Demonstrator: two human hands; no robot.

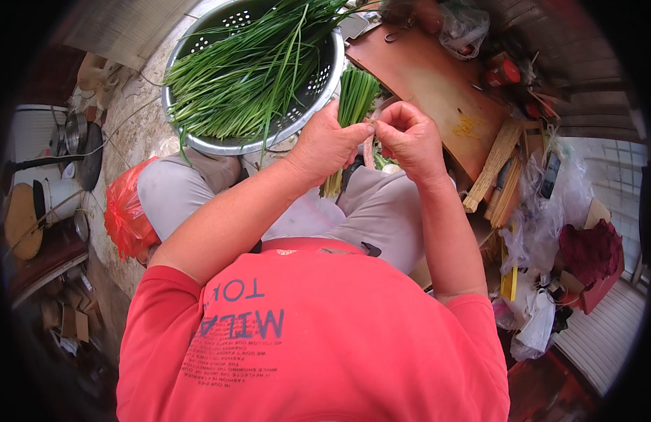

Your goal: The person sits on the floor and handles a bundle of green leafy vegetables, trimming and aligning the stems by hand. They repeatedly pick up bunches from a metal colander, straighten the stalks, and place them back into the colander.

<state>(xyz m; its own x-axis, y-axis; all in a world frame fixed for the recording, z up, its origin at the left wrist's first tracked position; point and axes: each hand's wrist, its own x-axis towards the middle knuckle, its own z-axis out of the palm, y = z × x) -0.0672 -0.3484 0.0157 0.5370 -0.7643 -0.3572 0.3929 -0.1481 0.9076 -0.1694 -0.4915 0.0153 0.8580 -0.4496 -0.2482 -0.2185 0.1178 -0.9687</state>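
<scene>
My left hand [323, 140] is wrapped around a small bunch of garlic chives [357, 95]. The green leaf ends stand out above the fist, and the pale stem ends show below it. My right hand [415, 140] has thumb and forefinger pinched together against the tip of my left thumb. Whatever might be between those fingertips is too small to make out. Ahead and to the left stands a metal colander [335, 66] with perforated walls. A large heap of long green garlic chives [241, 87] fills much of it, some hanging over the rim.
A low brown table [425, 79] with yellow bits stands at front right. Straw brush bundles [494, 163] and clear plastic bags [547, 174] lie right of it. A red plastic bag [128, 205] sits by my left knee. Pans [75, 134] are at far left.
</scene>
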